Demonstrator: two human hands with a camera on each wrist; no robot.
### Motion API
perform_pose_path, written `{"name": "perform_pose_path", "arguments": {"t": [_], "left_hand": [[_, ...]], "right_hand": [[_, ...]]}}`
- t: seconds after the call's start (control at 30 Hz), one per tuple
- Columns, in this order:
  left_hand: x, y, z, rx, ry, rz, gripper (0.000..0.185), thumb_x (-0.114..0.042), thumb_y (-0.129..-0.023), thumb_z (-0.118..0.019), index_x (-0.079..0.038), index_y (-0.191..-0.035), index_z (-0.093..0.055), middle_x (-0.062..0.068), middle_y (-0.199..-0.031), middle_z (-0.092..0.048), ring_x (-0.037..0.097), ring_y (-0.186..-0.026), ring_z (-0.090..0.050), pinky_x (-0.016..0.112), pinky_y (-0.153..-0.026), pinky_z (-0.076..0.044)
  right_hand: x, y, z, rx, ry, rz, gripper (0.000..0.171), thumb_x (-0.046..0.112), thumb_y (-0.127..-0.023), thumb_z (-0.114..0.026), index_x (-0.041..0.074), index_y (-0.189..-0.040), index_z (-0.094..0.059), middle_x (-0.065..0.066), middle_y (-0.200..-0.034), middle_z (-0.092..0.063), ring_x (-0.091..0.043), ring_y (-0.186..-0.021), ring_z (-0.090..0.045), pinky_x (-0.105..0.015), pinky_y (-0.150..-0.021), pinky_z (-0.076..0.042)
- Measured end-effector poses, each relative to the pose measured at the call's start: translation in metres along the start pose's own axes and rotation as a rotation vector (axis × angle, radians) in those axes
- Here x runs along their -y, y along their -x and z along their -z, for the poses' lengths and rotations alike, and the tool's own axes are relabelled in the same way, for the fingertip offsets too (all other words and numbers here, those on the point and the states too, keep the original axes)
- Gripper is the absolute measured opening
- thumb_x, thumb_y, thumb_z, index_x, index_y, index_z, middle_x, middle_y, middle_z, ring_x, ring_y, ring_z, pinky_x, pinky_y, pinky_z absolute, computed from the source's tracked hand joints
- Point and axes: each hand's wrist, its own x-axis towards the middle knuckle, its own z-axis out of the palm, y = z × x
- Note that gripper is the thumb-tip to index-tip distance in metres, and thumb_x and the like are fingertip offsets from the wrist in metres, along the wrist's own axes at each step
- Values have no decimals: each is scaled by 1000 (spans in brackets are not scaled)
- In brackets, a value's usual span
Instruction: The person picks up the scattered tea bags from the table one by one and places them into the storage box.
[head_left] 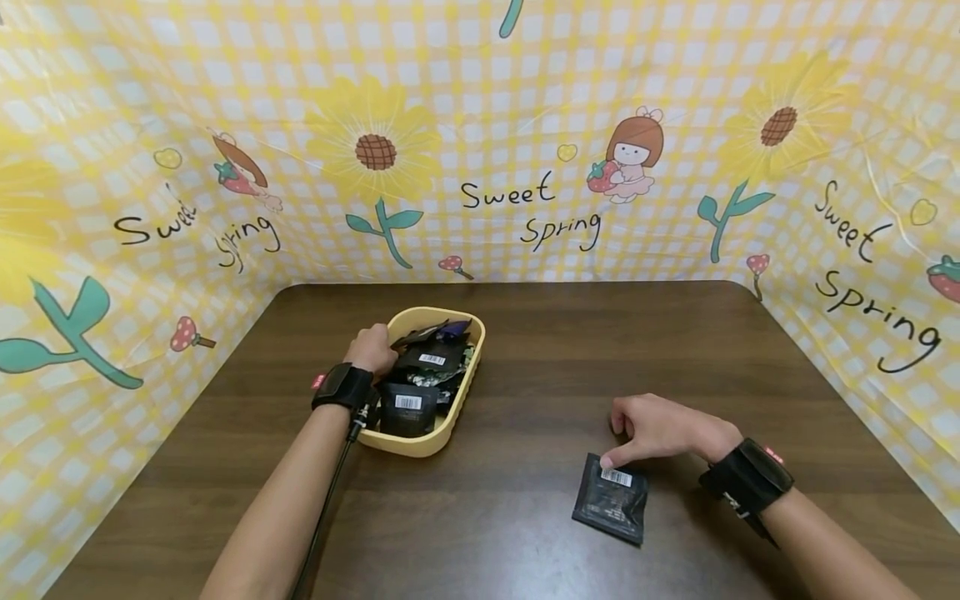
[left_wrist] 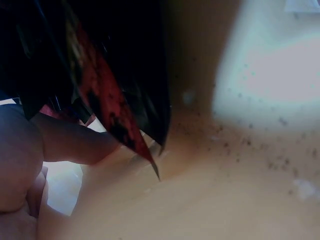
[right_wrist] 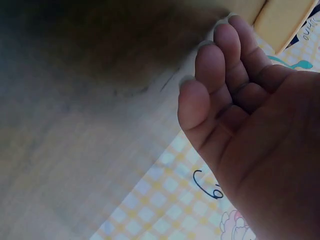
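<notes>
A yellow plastic basket (head_left: pixel 459 414) on the left of the table holds several small packets, mostly black with white barcode labels. My left hand (head_left: pixel 372 350) grips the basket's left rim; its fingertips are hidden there in the head view. Close up in the left wrist view, a packet corner with red print (left_wrist: pixel 107 95) hangs beside the left fingers (left_wrist: pixel 75 140). One black packet (head_left: pixel 611 508) lies flat on the table, barcode up. Over its upper edge is my right hand (head_left: pixel 663 429), with the thumb tip overlapping the packet. The other right fingers (right_wrist: pixel 210 67) are loosely bent and hold nothing.
Dark brown wood makes up the tabletop (head_left: pixel 540 367). A yellow checked cloth (head_left: pixel 495 100) with sunflowers and lettering hangs along the back and both sides. Black cameras are strapped to both wrists, and a cable (head_left: pixel 326 500) runs along the left forearm.
</notes>
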Motion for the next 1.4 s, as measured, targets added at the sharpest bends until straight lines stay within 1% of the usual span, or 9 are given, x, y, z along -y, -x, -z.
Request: {"name": "perform_pose_path", "arguments": {"t": [0.2,0.37,0.53,0.73,0.83,1.03,1.17,1.27,1.4], "left_hand": [[2,-1,-2,6,4,-1,15,-9,-84,-54,2,-94,-56,18,-86,-57,31,-74,-53,41,-67,-43],[3,-1,-2,-10,1,1,14,-8,-83,-55,2,-92,-57,18,-86,-57,31,-75,-53,42,-68,-43],[2,0,-1,-15,0,-4,12,-8,-82,-55,2,-90,-56,17,-84,-57,31,-73,-53,42,-67,-43],[2,1,1,-20,-2,-12,11,-7,-82,-56,2,-88,-56,17,-82,-57,31,-72,-53,42,-66,-44],[2,0,1,-12,-1,-16,11,-7,-82,-55,2,-88,-56,17,-82,-57,31,-72,-53,41,-65,-43],[0,1,2,-16,-1,-12,11,-8,-82,-55,2,-88,-56,17,-83,-57,31,-72,-53,41,-66,-43],[1,1,1,-12,-2,-7,11,-8,-82,-54,1,-89,-56,17,-84,-57,31,-72,-54,41,-66,-44],[1,1,0,-13,-3,-2,12,-8,-82,-55,1,-89,-56,17,-85,-58,31,-73,-54,41,-67,-44],[1,1,0,-27,-9,-1,12,-9,-82,-56,1,-89,-57,18,-88,-59,31,-75,-55,43,-69,-45]], "right_hand": [[2,6,-9,-40,55,16,54,62,-66,-75,15,-85,-56,5,-72,-51,-6,-63,-44,-21,-56,-36],[8,11,-13,-32,61,-11,56,65,-63,-75,17,-82,-55,7,-71,-49,-7,-62,-43,-21,-55,-35],[23,17,-20,-17,77,-37,62,69,-57,-76,19,-85,-54,7,-77,-50,-8,-66,-45,-22,-56,-37],[36,22,-23,-17,88,-13,61,63,-54,-82,19,-85,-53,6,-80,-49,-7,-68,-43,-20,-56,-36],[36,23,-22,22,33,1,59,57,-57,-83,17,-88,-52,5,-79,-51,-7,-67,-44,-20,-56,-37],[29,22,-15,142,-133,-12,56,41,-67,-84,16,-101,-47,4,-81,-57,-8,-68,-51,-23,-57,-42],[20,21,-12,162,-198,31,47,33,-72,-82,16,-99,-48,4,-83,-58,-6,-68,-52,-22,-57,-43],[14,21,-11,192,-278,54,39,26,-74,-80,14,-97,-50,3,-82,-61,-6,-65,-56,-23,-52,-46],[11,19,-10,236,-376,53,35,20,-76,-78,11,-96,-50,2,-80,-66,-10,-62,-60,-25,-44,-47]]}}
